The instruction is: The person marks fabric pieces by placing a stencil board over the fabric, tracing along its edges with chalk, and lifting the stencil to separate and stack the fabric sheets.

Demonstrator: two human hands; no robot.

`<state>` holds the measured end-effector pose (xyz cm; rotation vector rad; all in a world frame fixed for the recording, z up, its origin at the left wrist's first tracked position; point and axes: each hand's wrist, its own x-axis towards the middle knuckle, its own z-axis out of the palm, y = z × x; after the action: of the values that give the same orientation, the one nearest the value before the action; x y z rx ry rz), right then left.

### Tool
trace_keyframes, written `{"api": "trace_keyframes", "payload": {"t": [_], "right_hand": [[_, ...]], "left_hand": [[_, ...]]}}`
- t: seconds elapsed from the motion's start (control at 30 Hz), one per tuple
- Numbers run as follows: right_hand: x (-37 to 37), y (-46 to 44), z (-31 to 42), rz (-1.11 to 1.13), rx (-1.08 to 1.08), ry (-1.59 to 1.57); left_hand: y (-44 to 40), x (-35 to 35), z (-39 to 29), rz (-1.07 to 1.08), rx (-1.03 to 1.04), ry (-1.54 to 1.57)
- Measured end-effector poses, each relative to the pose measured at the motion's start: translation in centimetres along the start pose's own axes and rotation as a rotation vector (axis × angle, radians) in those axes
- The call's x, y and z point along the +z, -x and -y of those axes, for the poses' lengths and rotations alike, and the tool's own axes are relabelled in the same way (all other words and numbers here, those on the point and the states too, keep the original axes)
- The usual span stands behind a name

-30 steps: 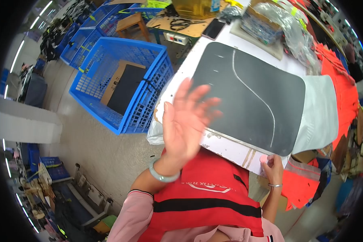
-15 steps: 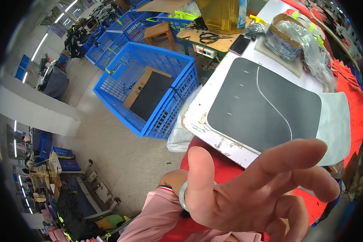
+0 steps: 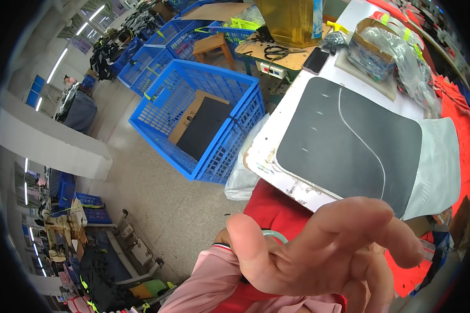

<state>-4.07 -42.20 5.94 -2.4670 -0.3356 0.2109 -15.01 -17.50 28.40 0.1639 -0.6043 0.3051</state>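
Note:
My left hand (image 3: pixel 318 255) is raised close to the camera, palm side showing. Its thumb and fingers are apart and loosely bent, with nothing between them. A pale green bangle (image 3: pixel 275 236) circles the wrist behind the thumb, next to a pink sleeve (image 3: pixel 206 276). My right hand does not show. Beyond my fingers, a dark grey panel (image 3: pixel 344 141) with a white curved line lies on the white tabletop (image 3: pixel 269 151). A light grey sheet (image 3: pixel 437 164) adjoins its right side. Red cloth (image 3: pixel 282 208) hangs below the table edge.
A blue plastic crate (image 3: pixel 193 175) with cardboard and a dark sheet inside stands left of the table. Scissors (image 3: pixel 279 52), a phone (image 3: pixel 315 61) and an open box (image 3: pixel 371 49) with plastic wrap lie farther back. A white beam (image 3: pixel 52 133) crosses at left.
My left hand has moved slightly down and left, its fingers a little more bent. The surroundings have shifted slightly right and down in view.

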Motion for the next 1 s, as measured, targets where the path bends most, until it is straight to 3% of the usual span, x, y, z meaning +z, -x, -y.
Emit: {"api": "trace_keyframes", "payload": {"t": [0.53, 0.63, 0.67, 0.7, 0.73, 0.8, 0.9, 0.93, 1.0], "right_hand": [[0.1, -0.2, -0.4, -0.002, 0.004, -0.027], [0.9, -0.4, -1.9, 0.002, 0.016, -0.068], [1.1, -0.7, -2.6, 0.009, -0.070, 0.010], [1.6, -1.1, -3.3, 0.067, 0.039, -0.108], [0.7, -0.2, -2.1, 0.076, 0.032, -0.182], [0.5, -0.2, -3.1, 0.163, 0.087, -0.186], [1.3, 0.1, -5.3, 0.115, 0.151, -0.404], [1.0, 0.3, -4.8, 0.124, 0.193, -0.458], [0.5, -0.2, -4.6, 0.136, 0.229, -0.517]], "left_hand": [[0.4, 1.5, 0.9, -0.030, 0.153, 0.023], [1.8, -2.6, 0.0, 0.011, 0.103, -0.090], [1.8, -4.3, -0.7, -0.068, 0.063, -0.259], [1.5, -6.7, -2.1, -0.154, 0.002, -0.412], [3.0, -10.9, -3.6, -0.566, -0.079, -0.433], [6.7, -16.0, -4.9, -0.793, -0.162, -0.668], [11.4, -20.0, -5.2, -0.974, -0.194, -1.105], [12.8, -21.0, -5.4, -0.969, -0.211, -1.094], [14.6, -22.5, -6.5, -0.983, -0.224, -1.392]]}}
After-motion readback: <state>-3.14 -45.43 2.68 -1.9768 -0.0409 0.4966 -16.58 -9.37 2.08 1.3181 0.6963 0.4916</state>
